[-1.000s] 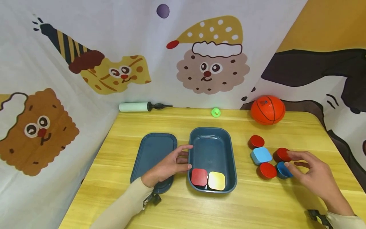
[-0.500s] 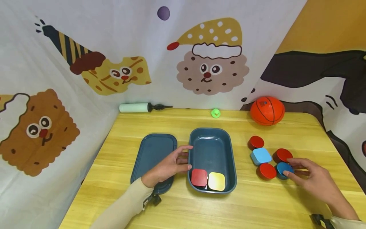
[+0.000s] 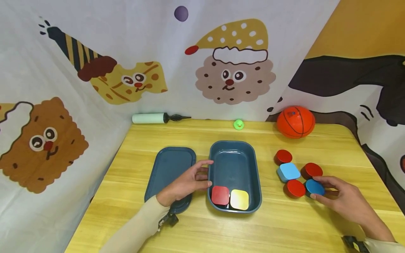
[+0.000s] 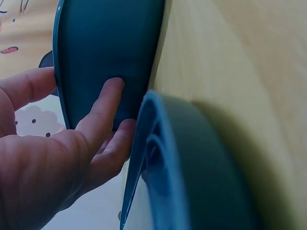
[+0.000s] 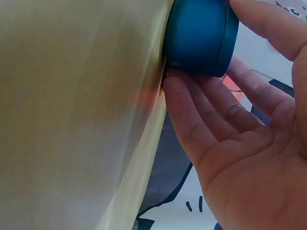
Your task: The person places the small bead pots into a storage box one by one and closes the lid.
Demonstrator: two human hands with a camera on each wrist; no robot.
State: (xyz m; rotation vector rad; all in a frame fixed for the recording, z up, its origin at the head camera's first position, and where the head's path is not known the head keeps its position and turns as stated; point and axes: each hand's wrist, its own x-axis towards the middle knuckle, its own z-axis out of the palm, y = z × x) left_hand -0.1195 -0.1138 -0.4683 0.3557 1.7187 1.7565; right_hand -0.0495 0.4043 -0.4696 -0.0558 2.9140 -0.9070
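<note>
My left hand point(image 3: 188, 181) is at the left wall of a dark blue rectangular container point(image 3: 257, 182). Its relaxed fingers touch the outside of that wall, and the thumb is at the rim. Inside the container's near end sit a red square box point(image 3: 220, 195) and a yellow square box point(image 3: 239, 199). On the right, my right hand point(image 3: 345, 202) pinches a small round blue box point(image 5: 199, 36) between thumb and fingers, at table level. Around it stand several round red boxes, one right beside it point(image 3: 295, 188), another behind it point(image 3: 312, 170), plus a light blue square box point(image 3: 289, 172).
The matching dark blue lid point(image 3: 172, 168) lies left of the container, partly under my left forearm. Along the back edge are a pale green hand pump point(image 3: 150, 118), a green rubber duck point(image 3: 238, 124) and an orange toy basketball point(image 3: 296, 122). A printed cloth hangs behind the table.
My right hand has shifted left and down from over the red box, and its thumb and fingers have closed around the round blue box. My left hand has stayed in place.
</note>
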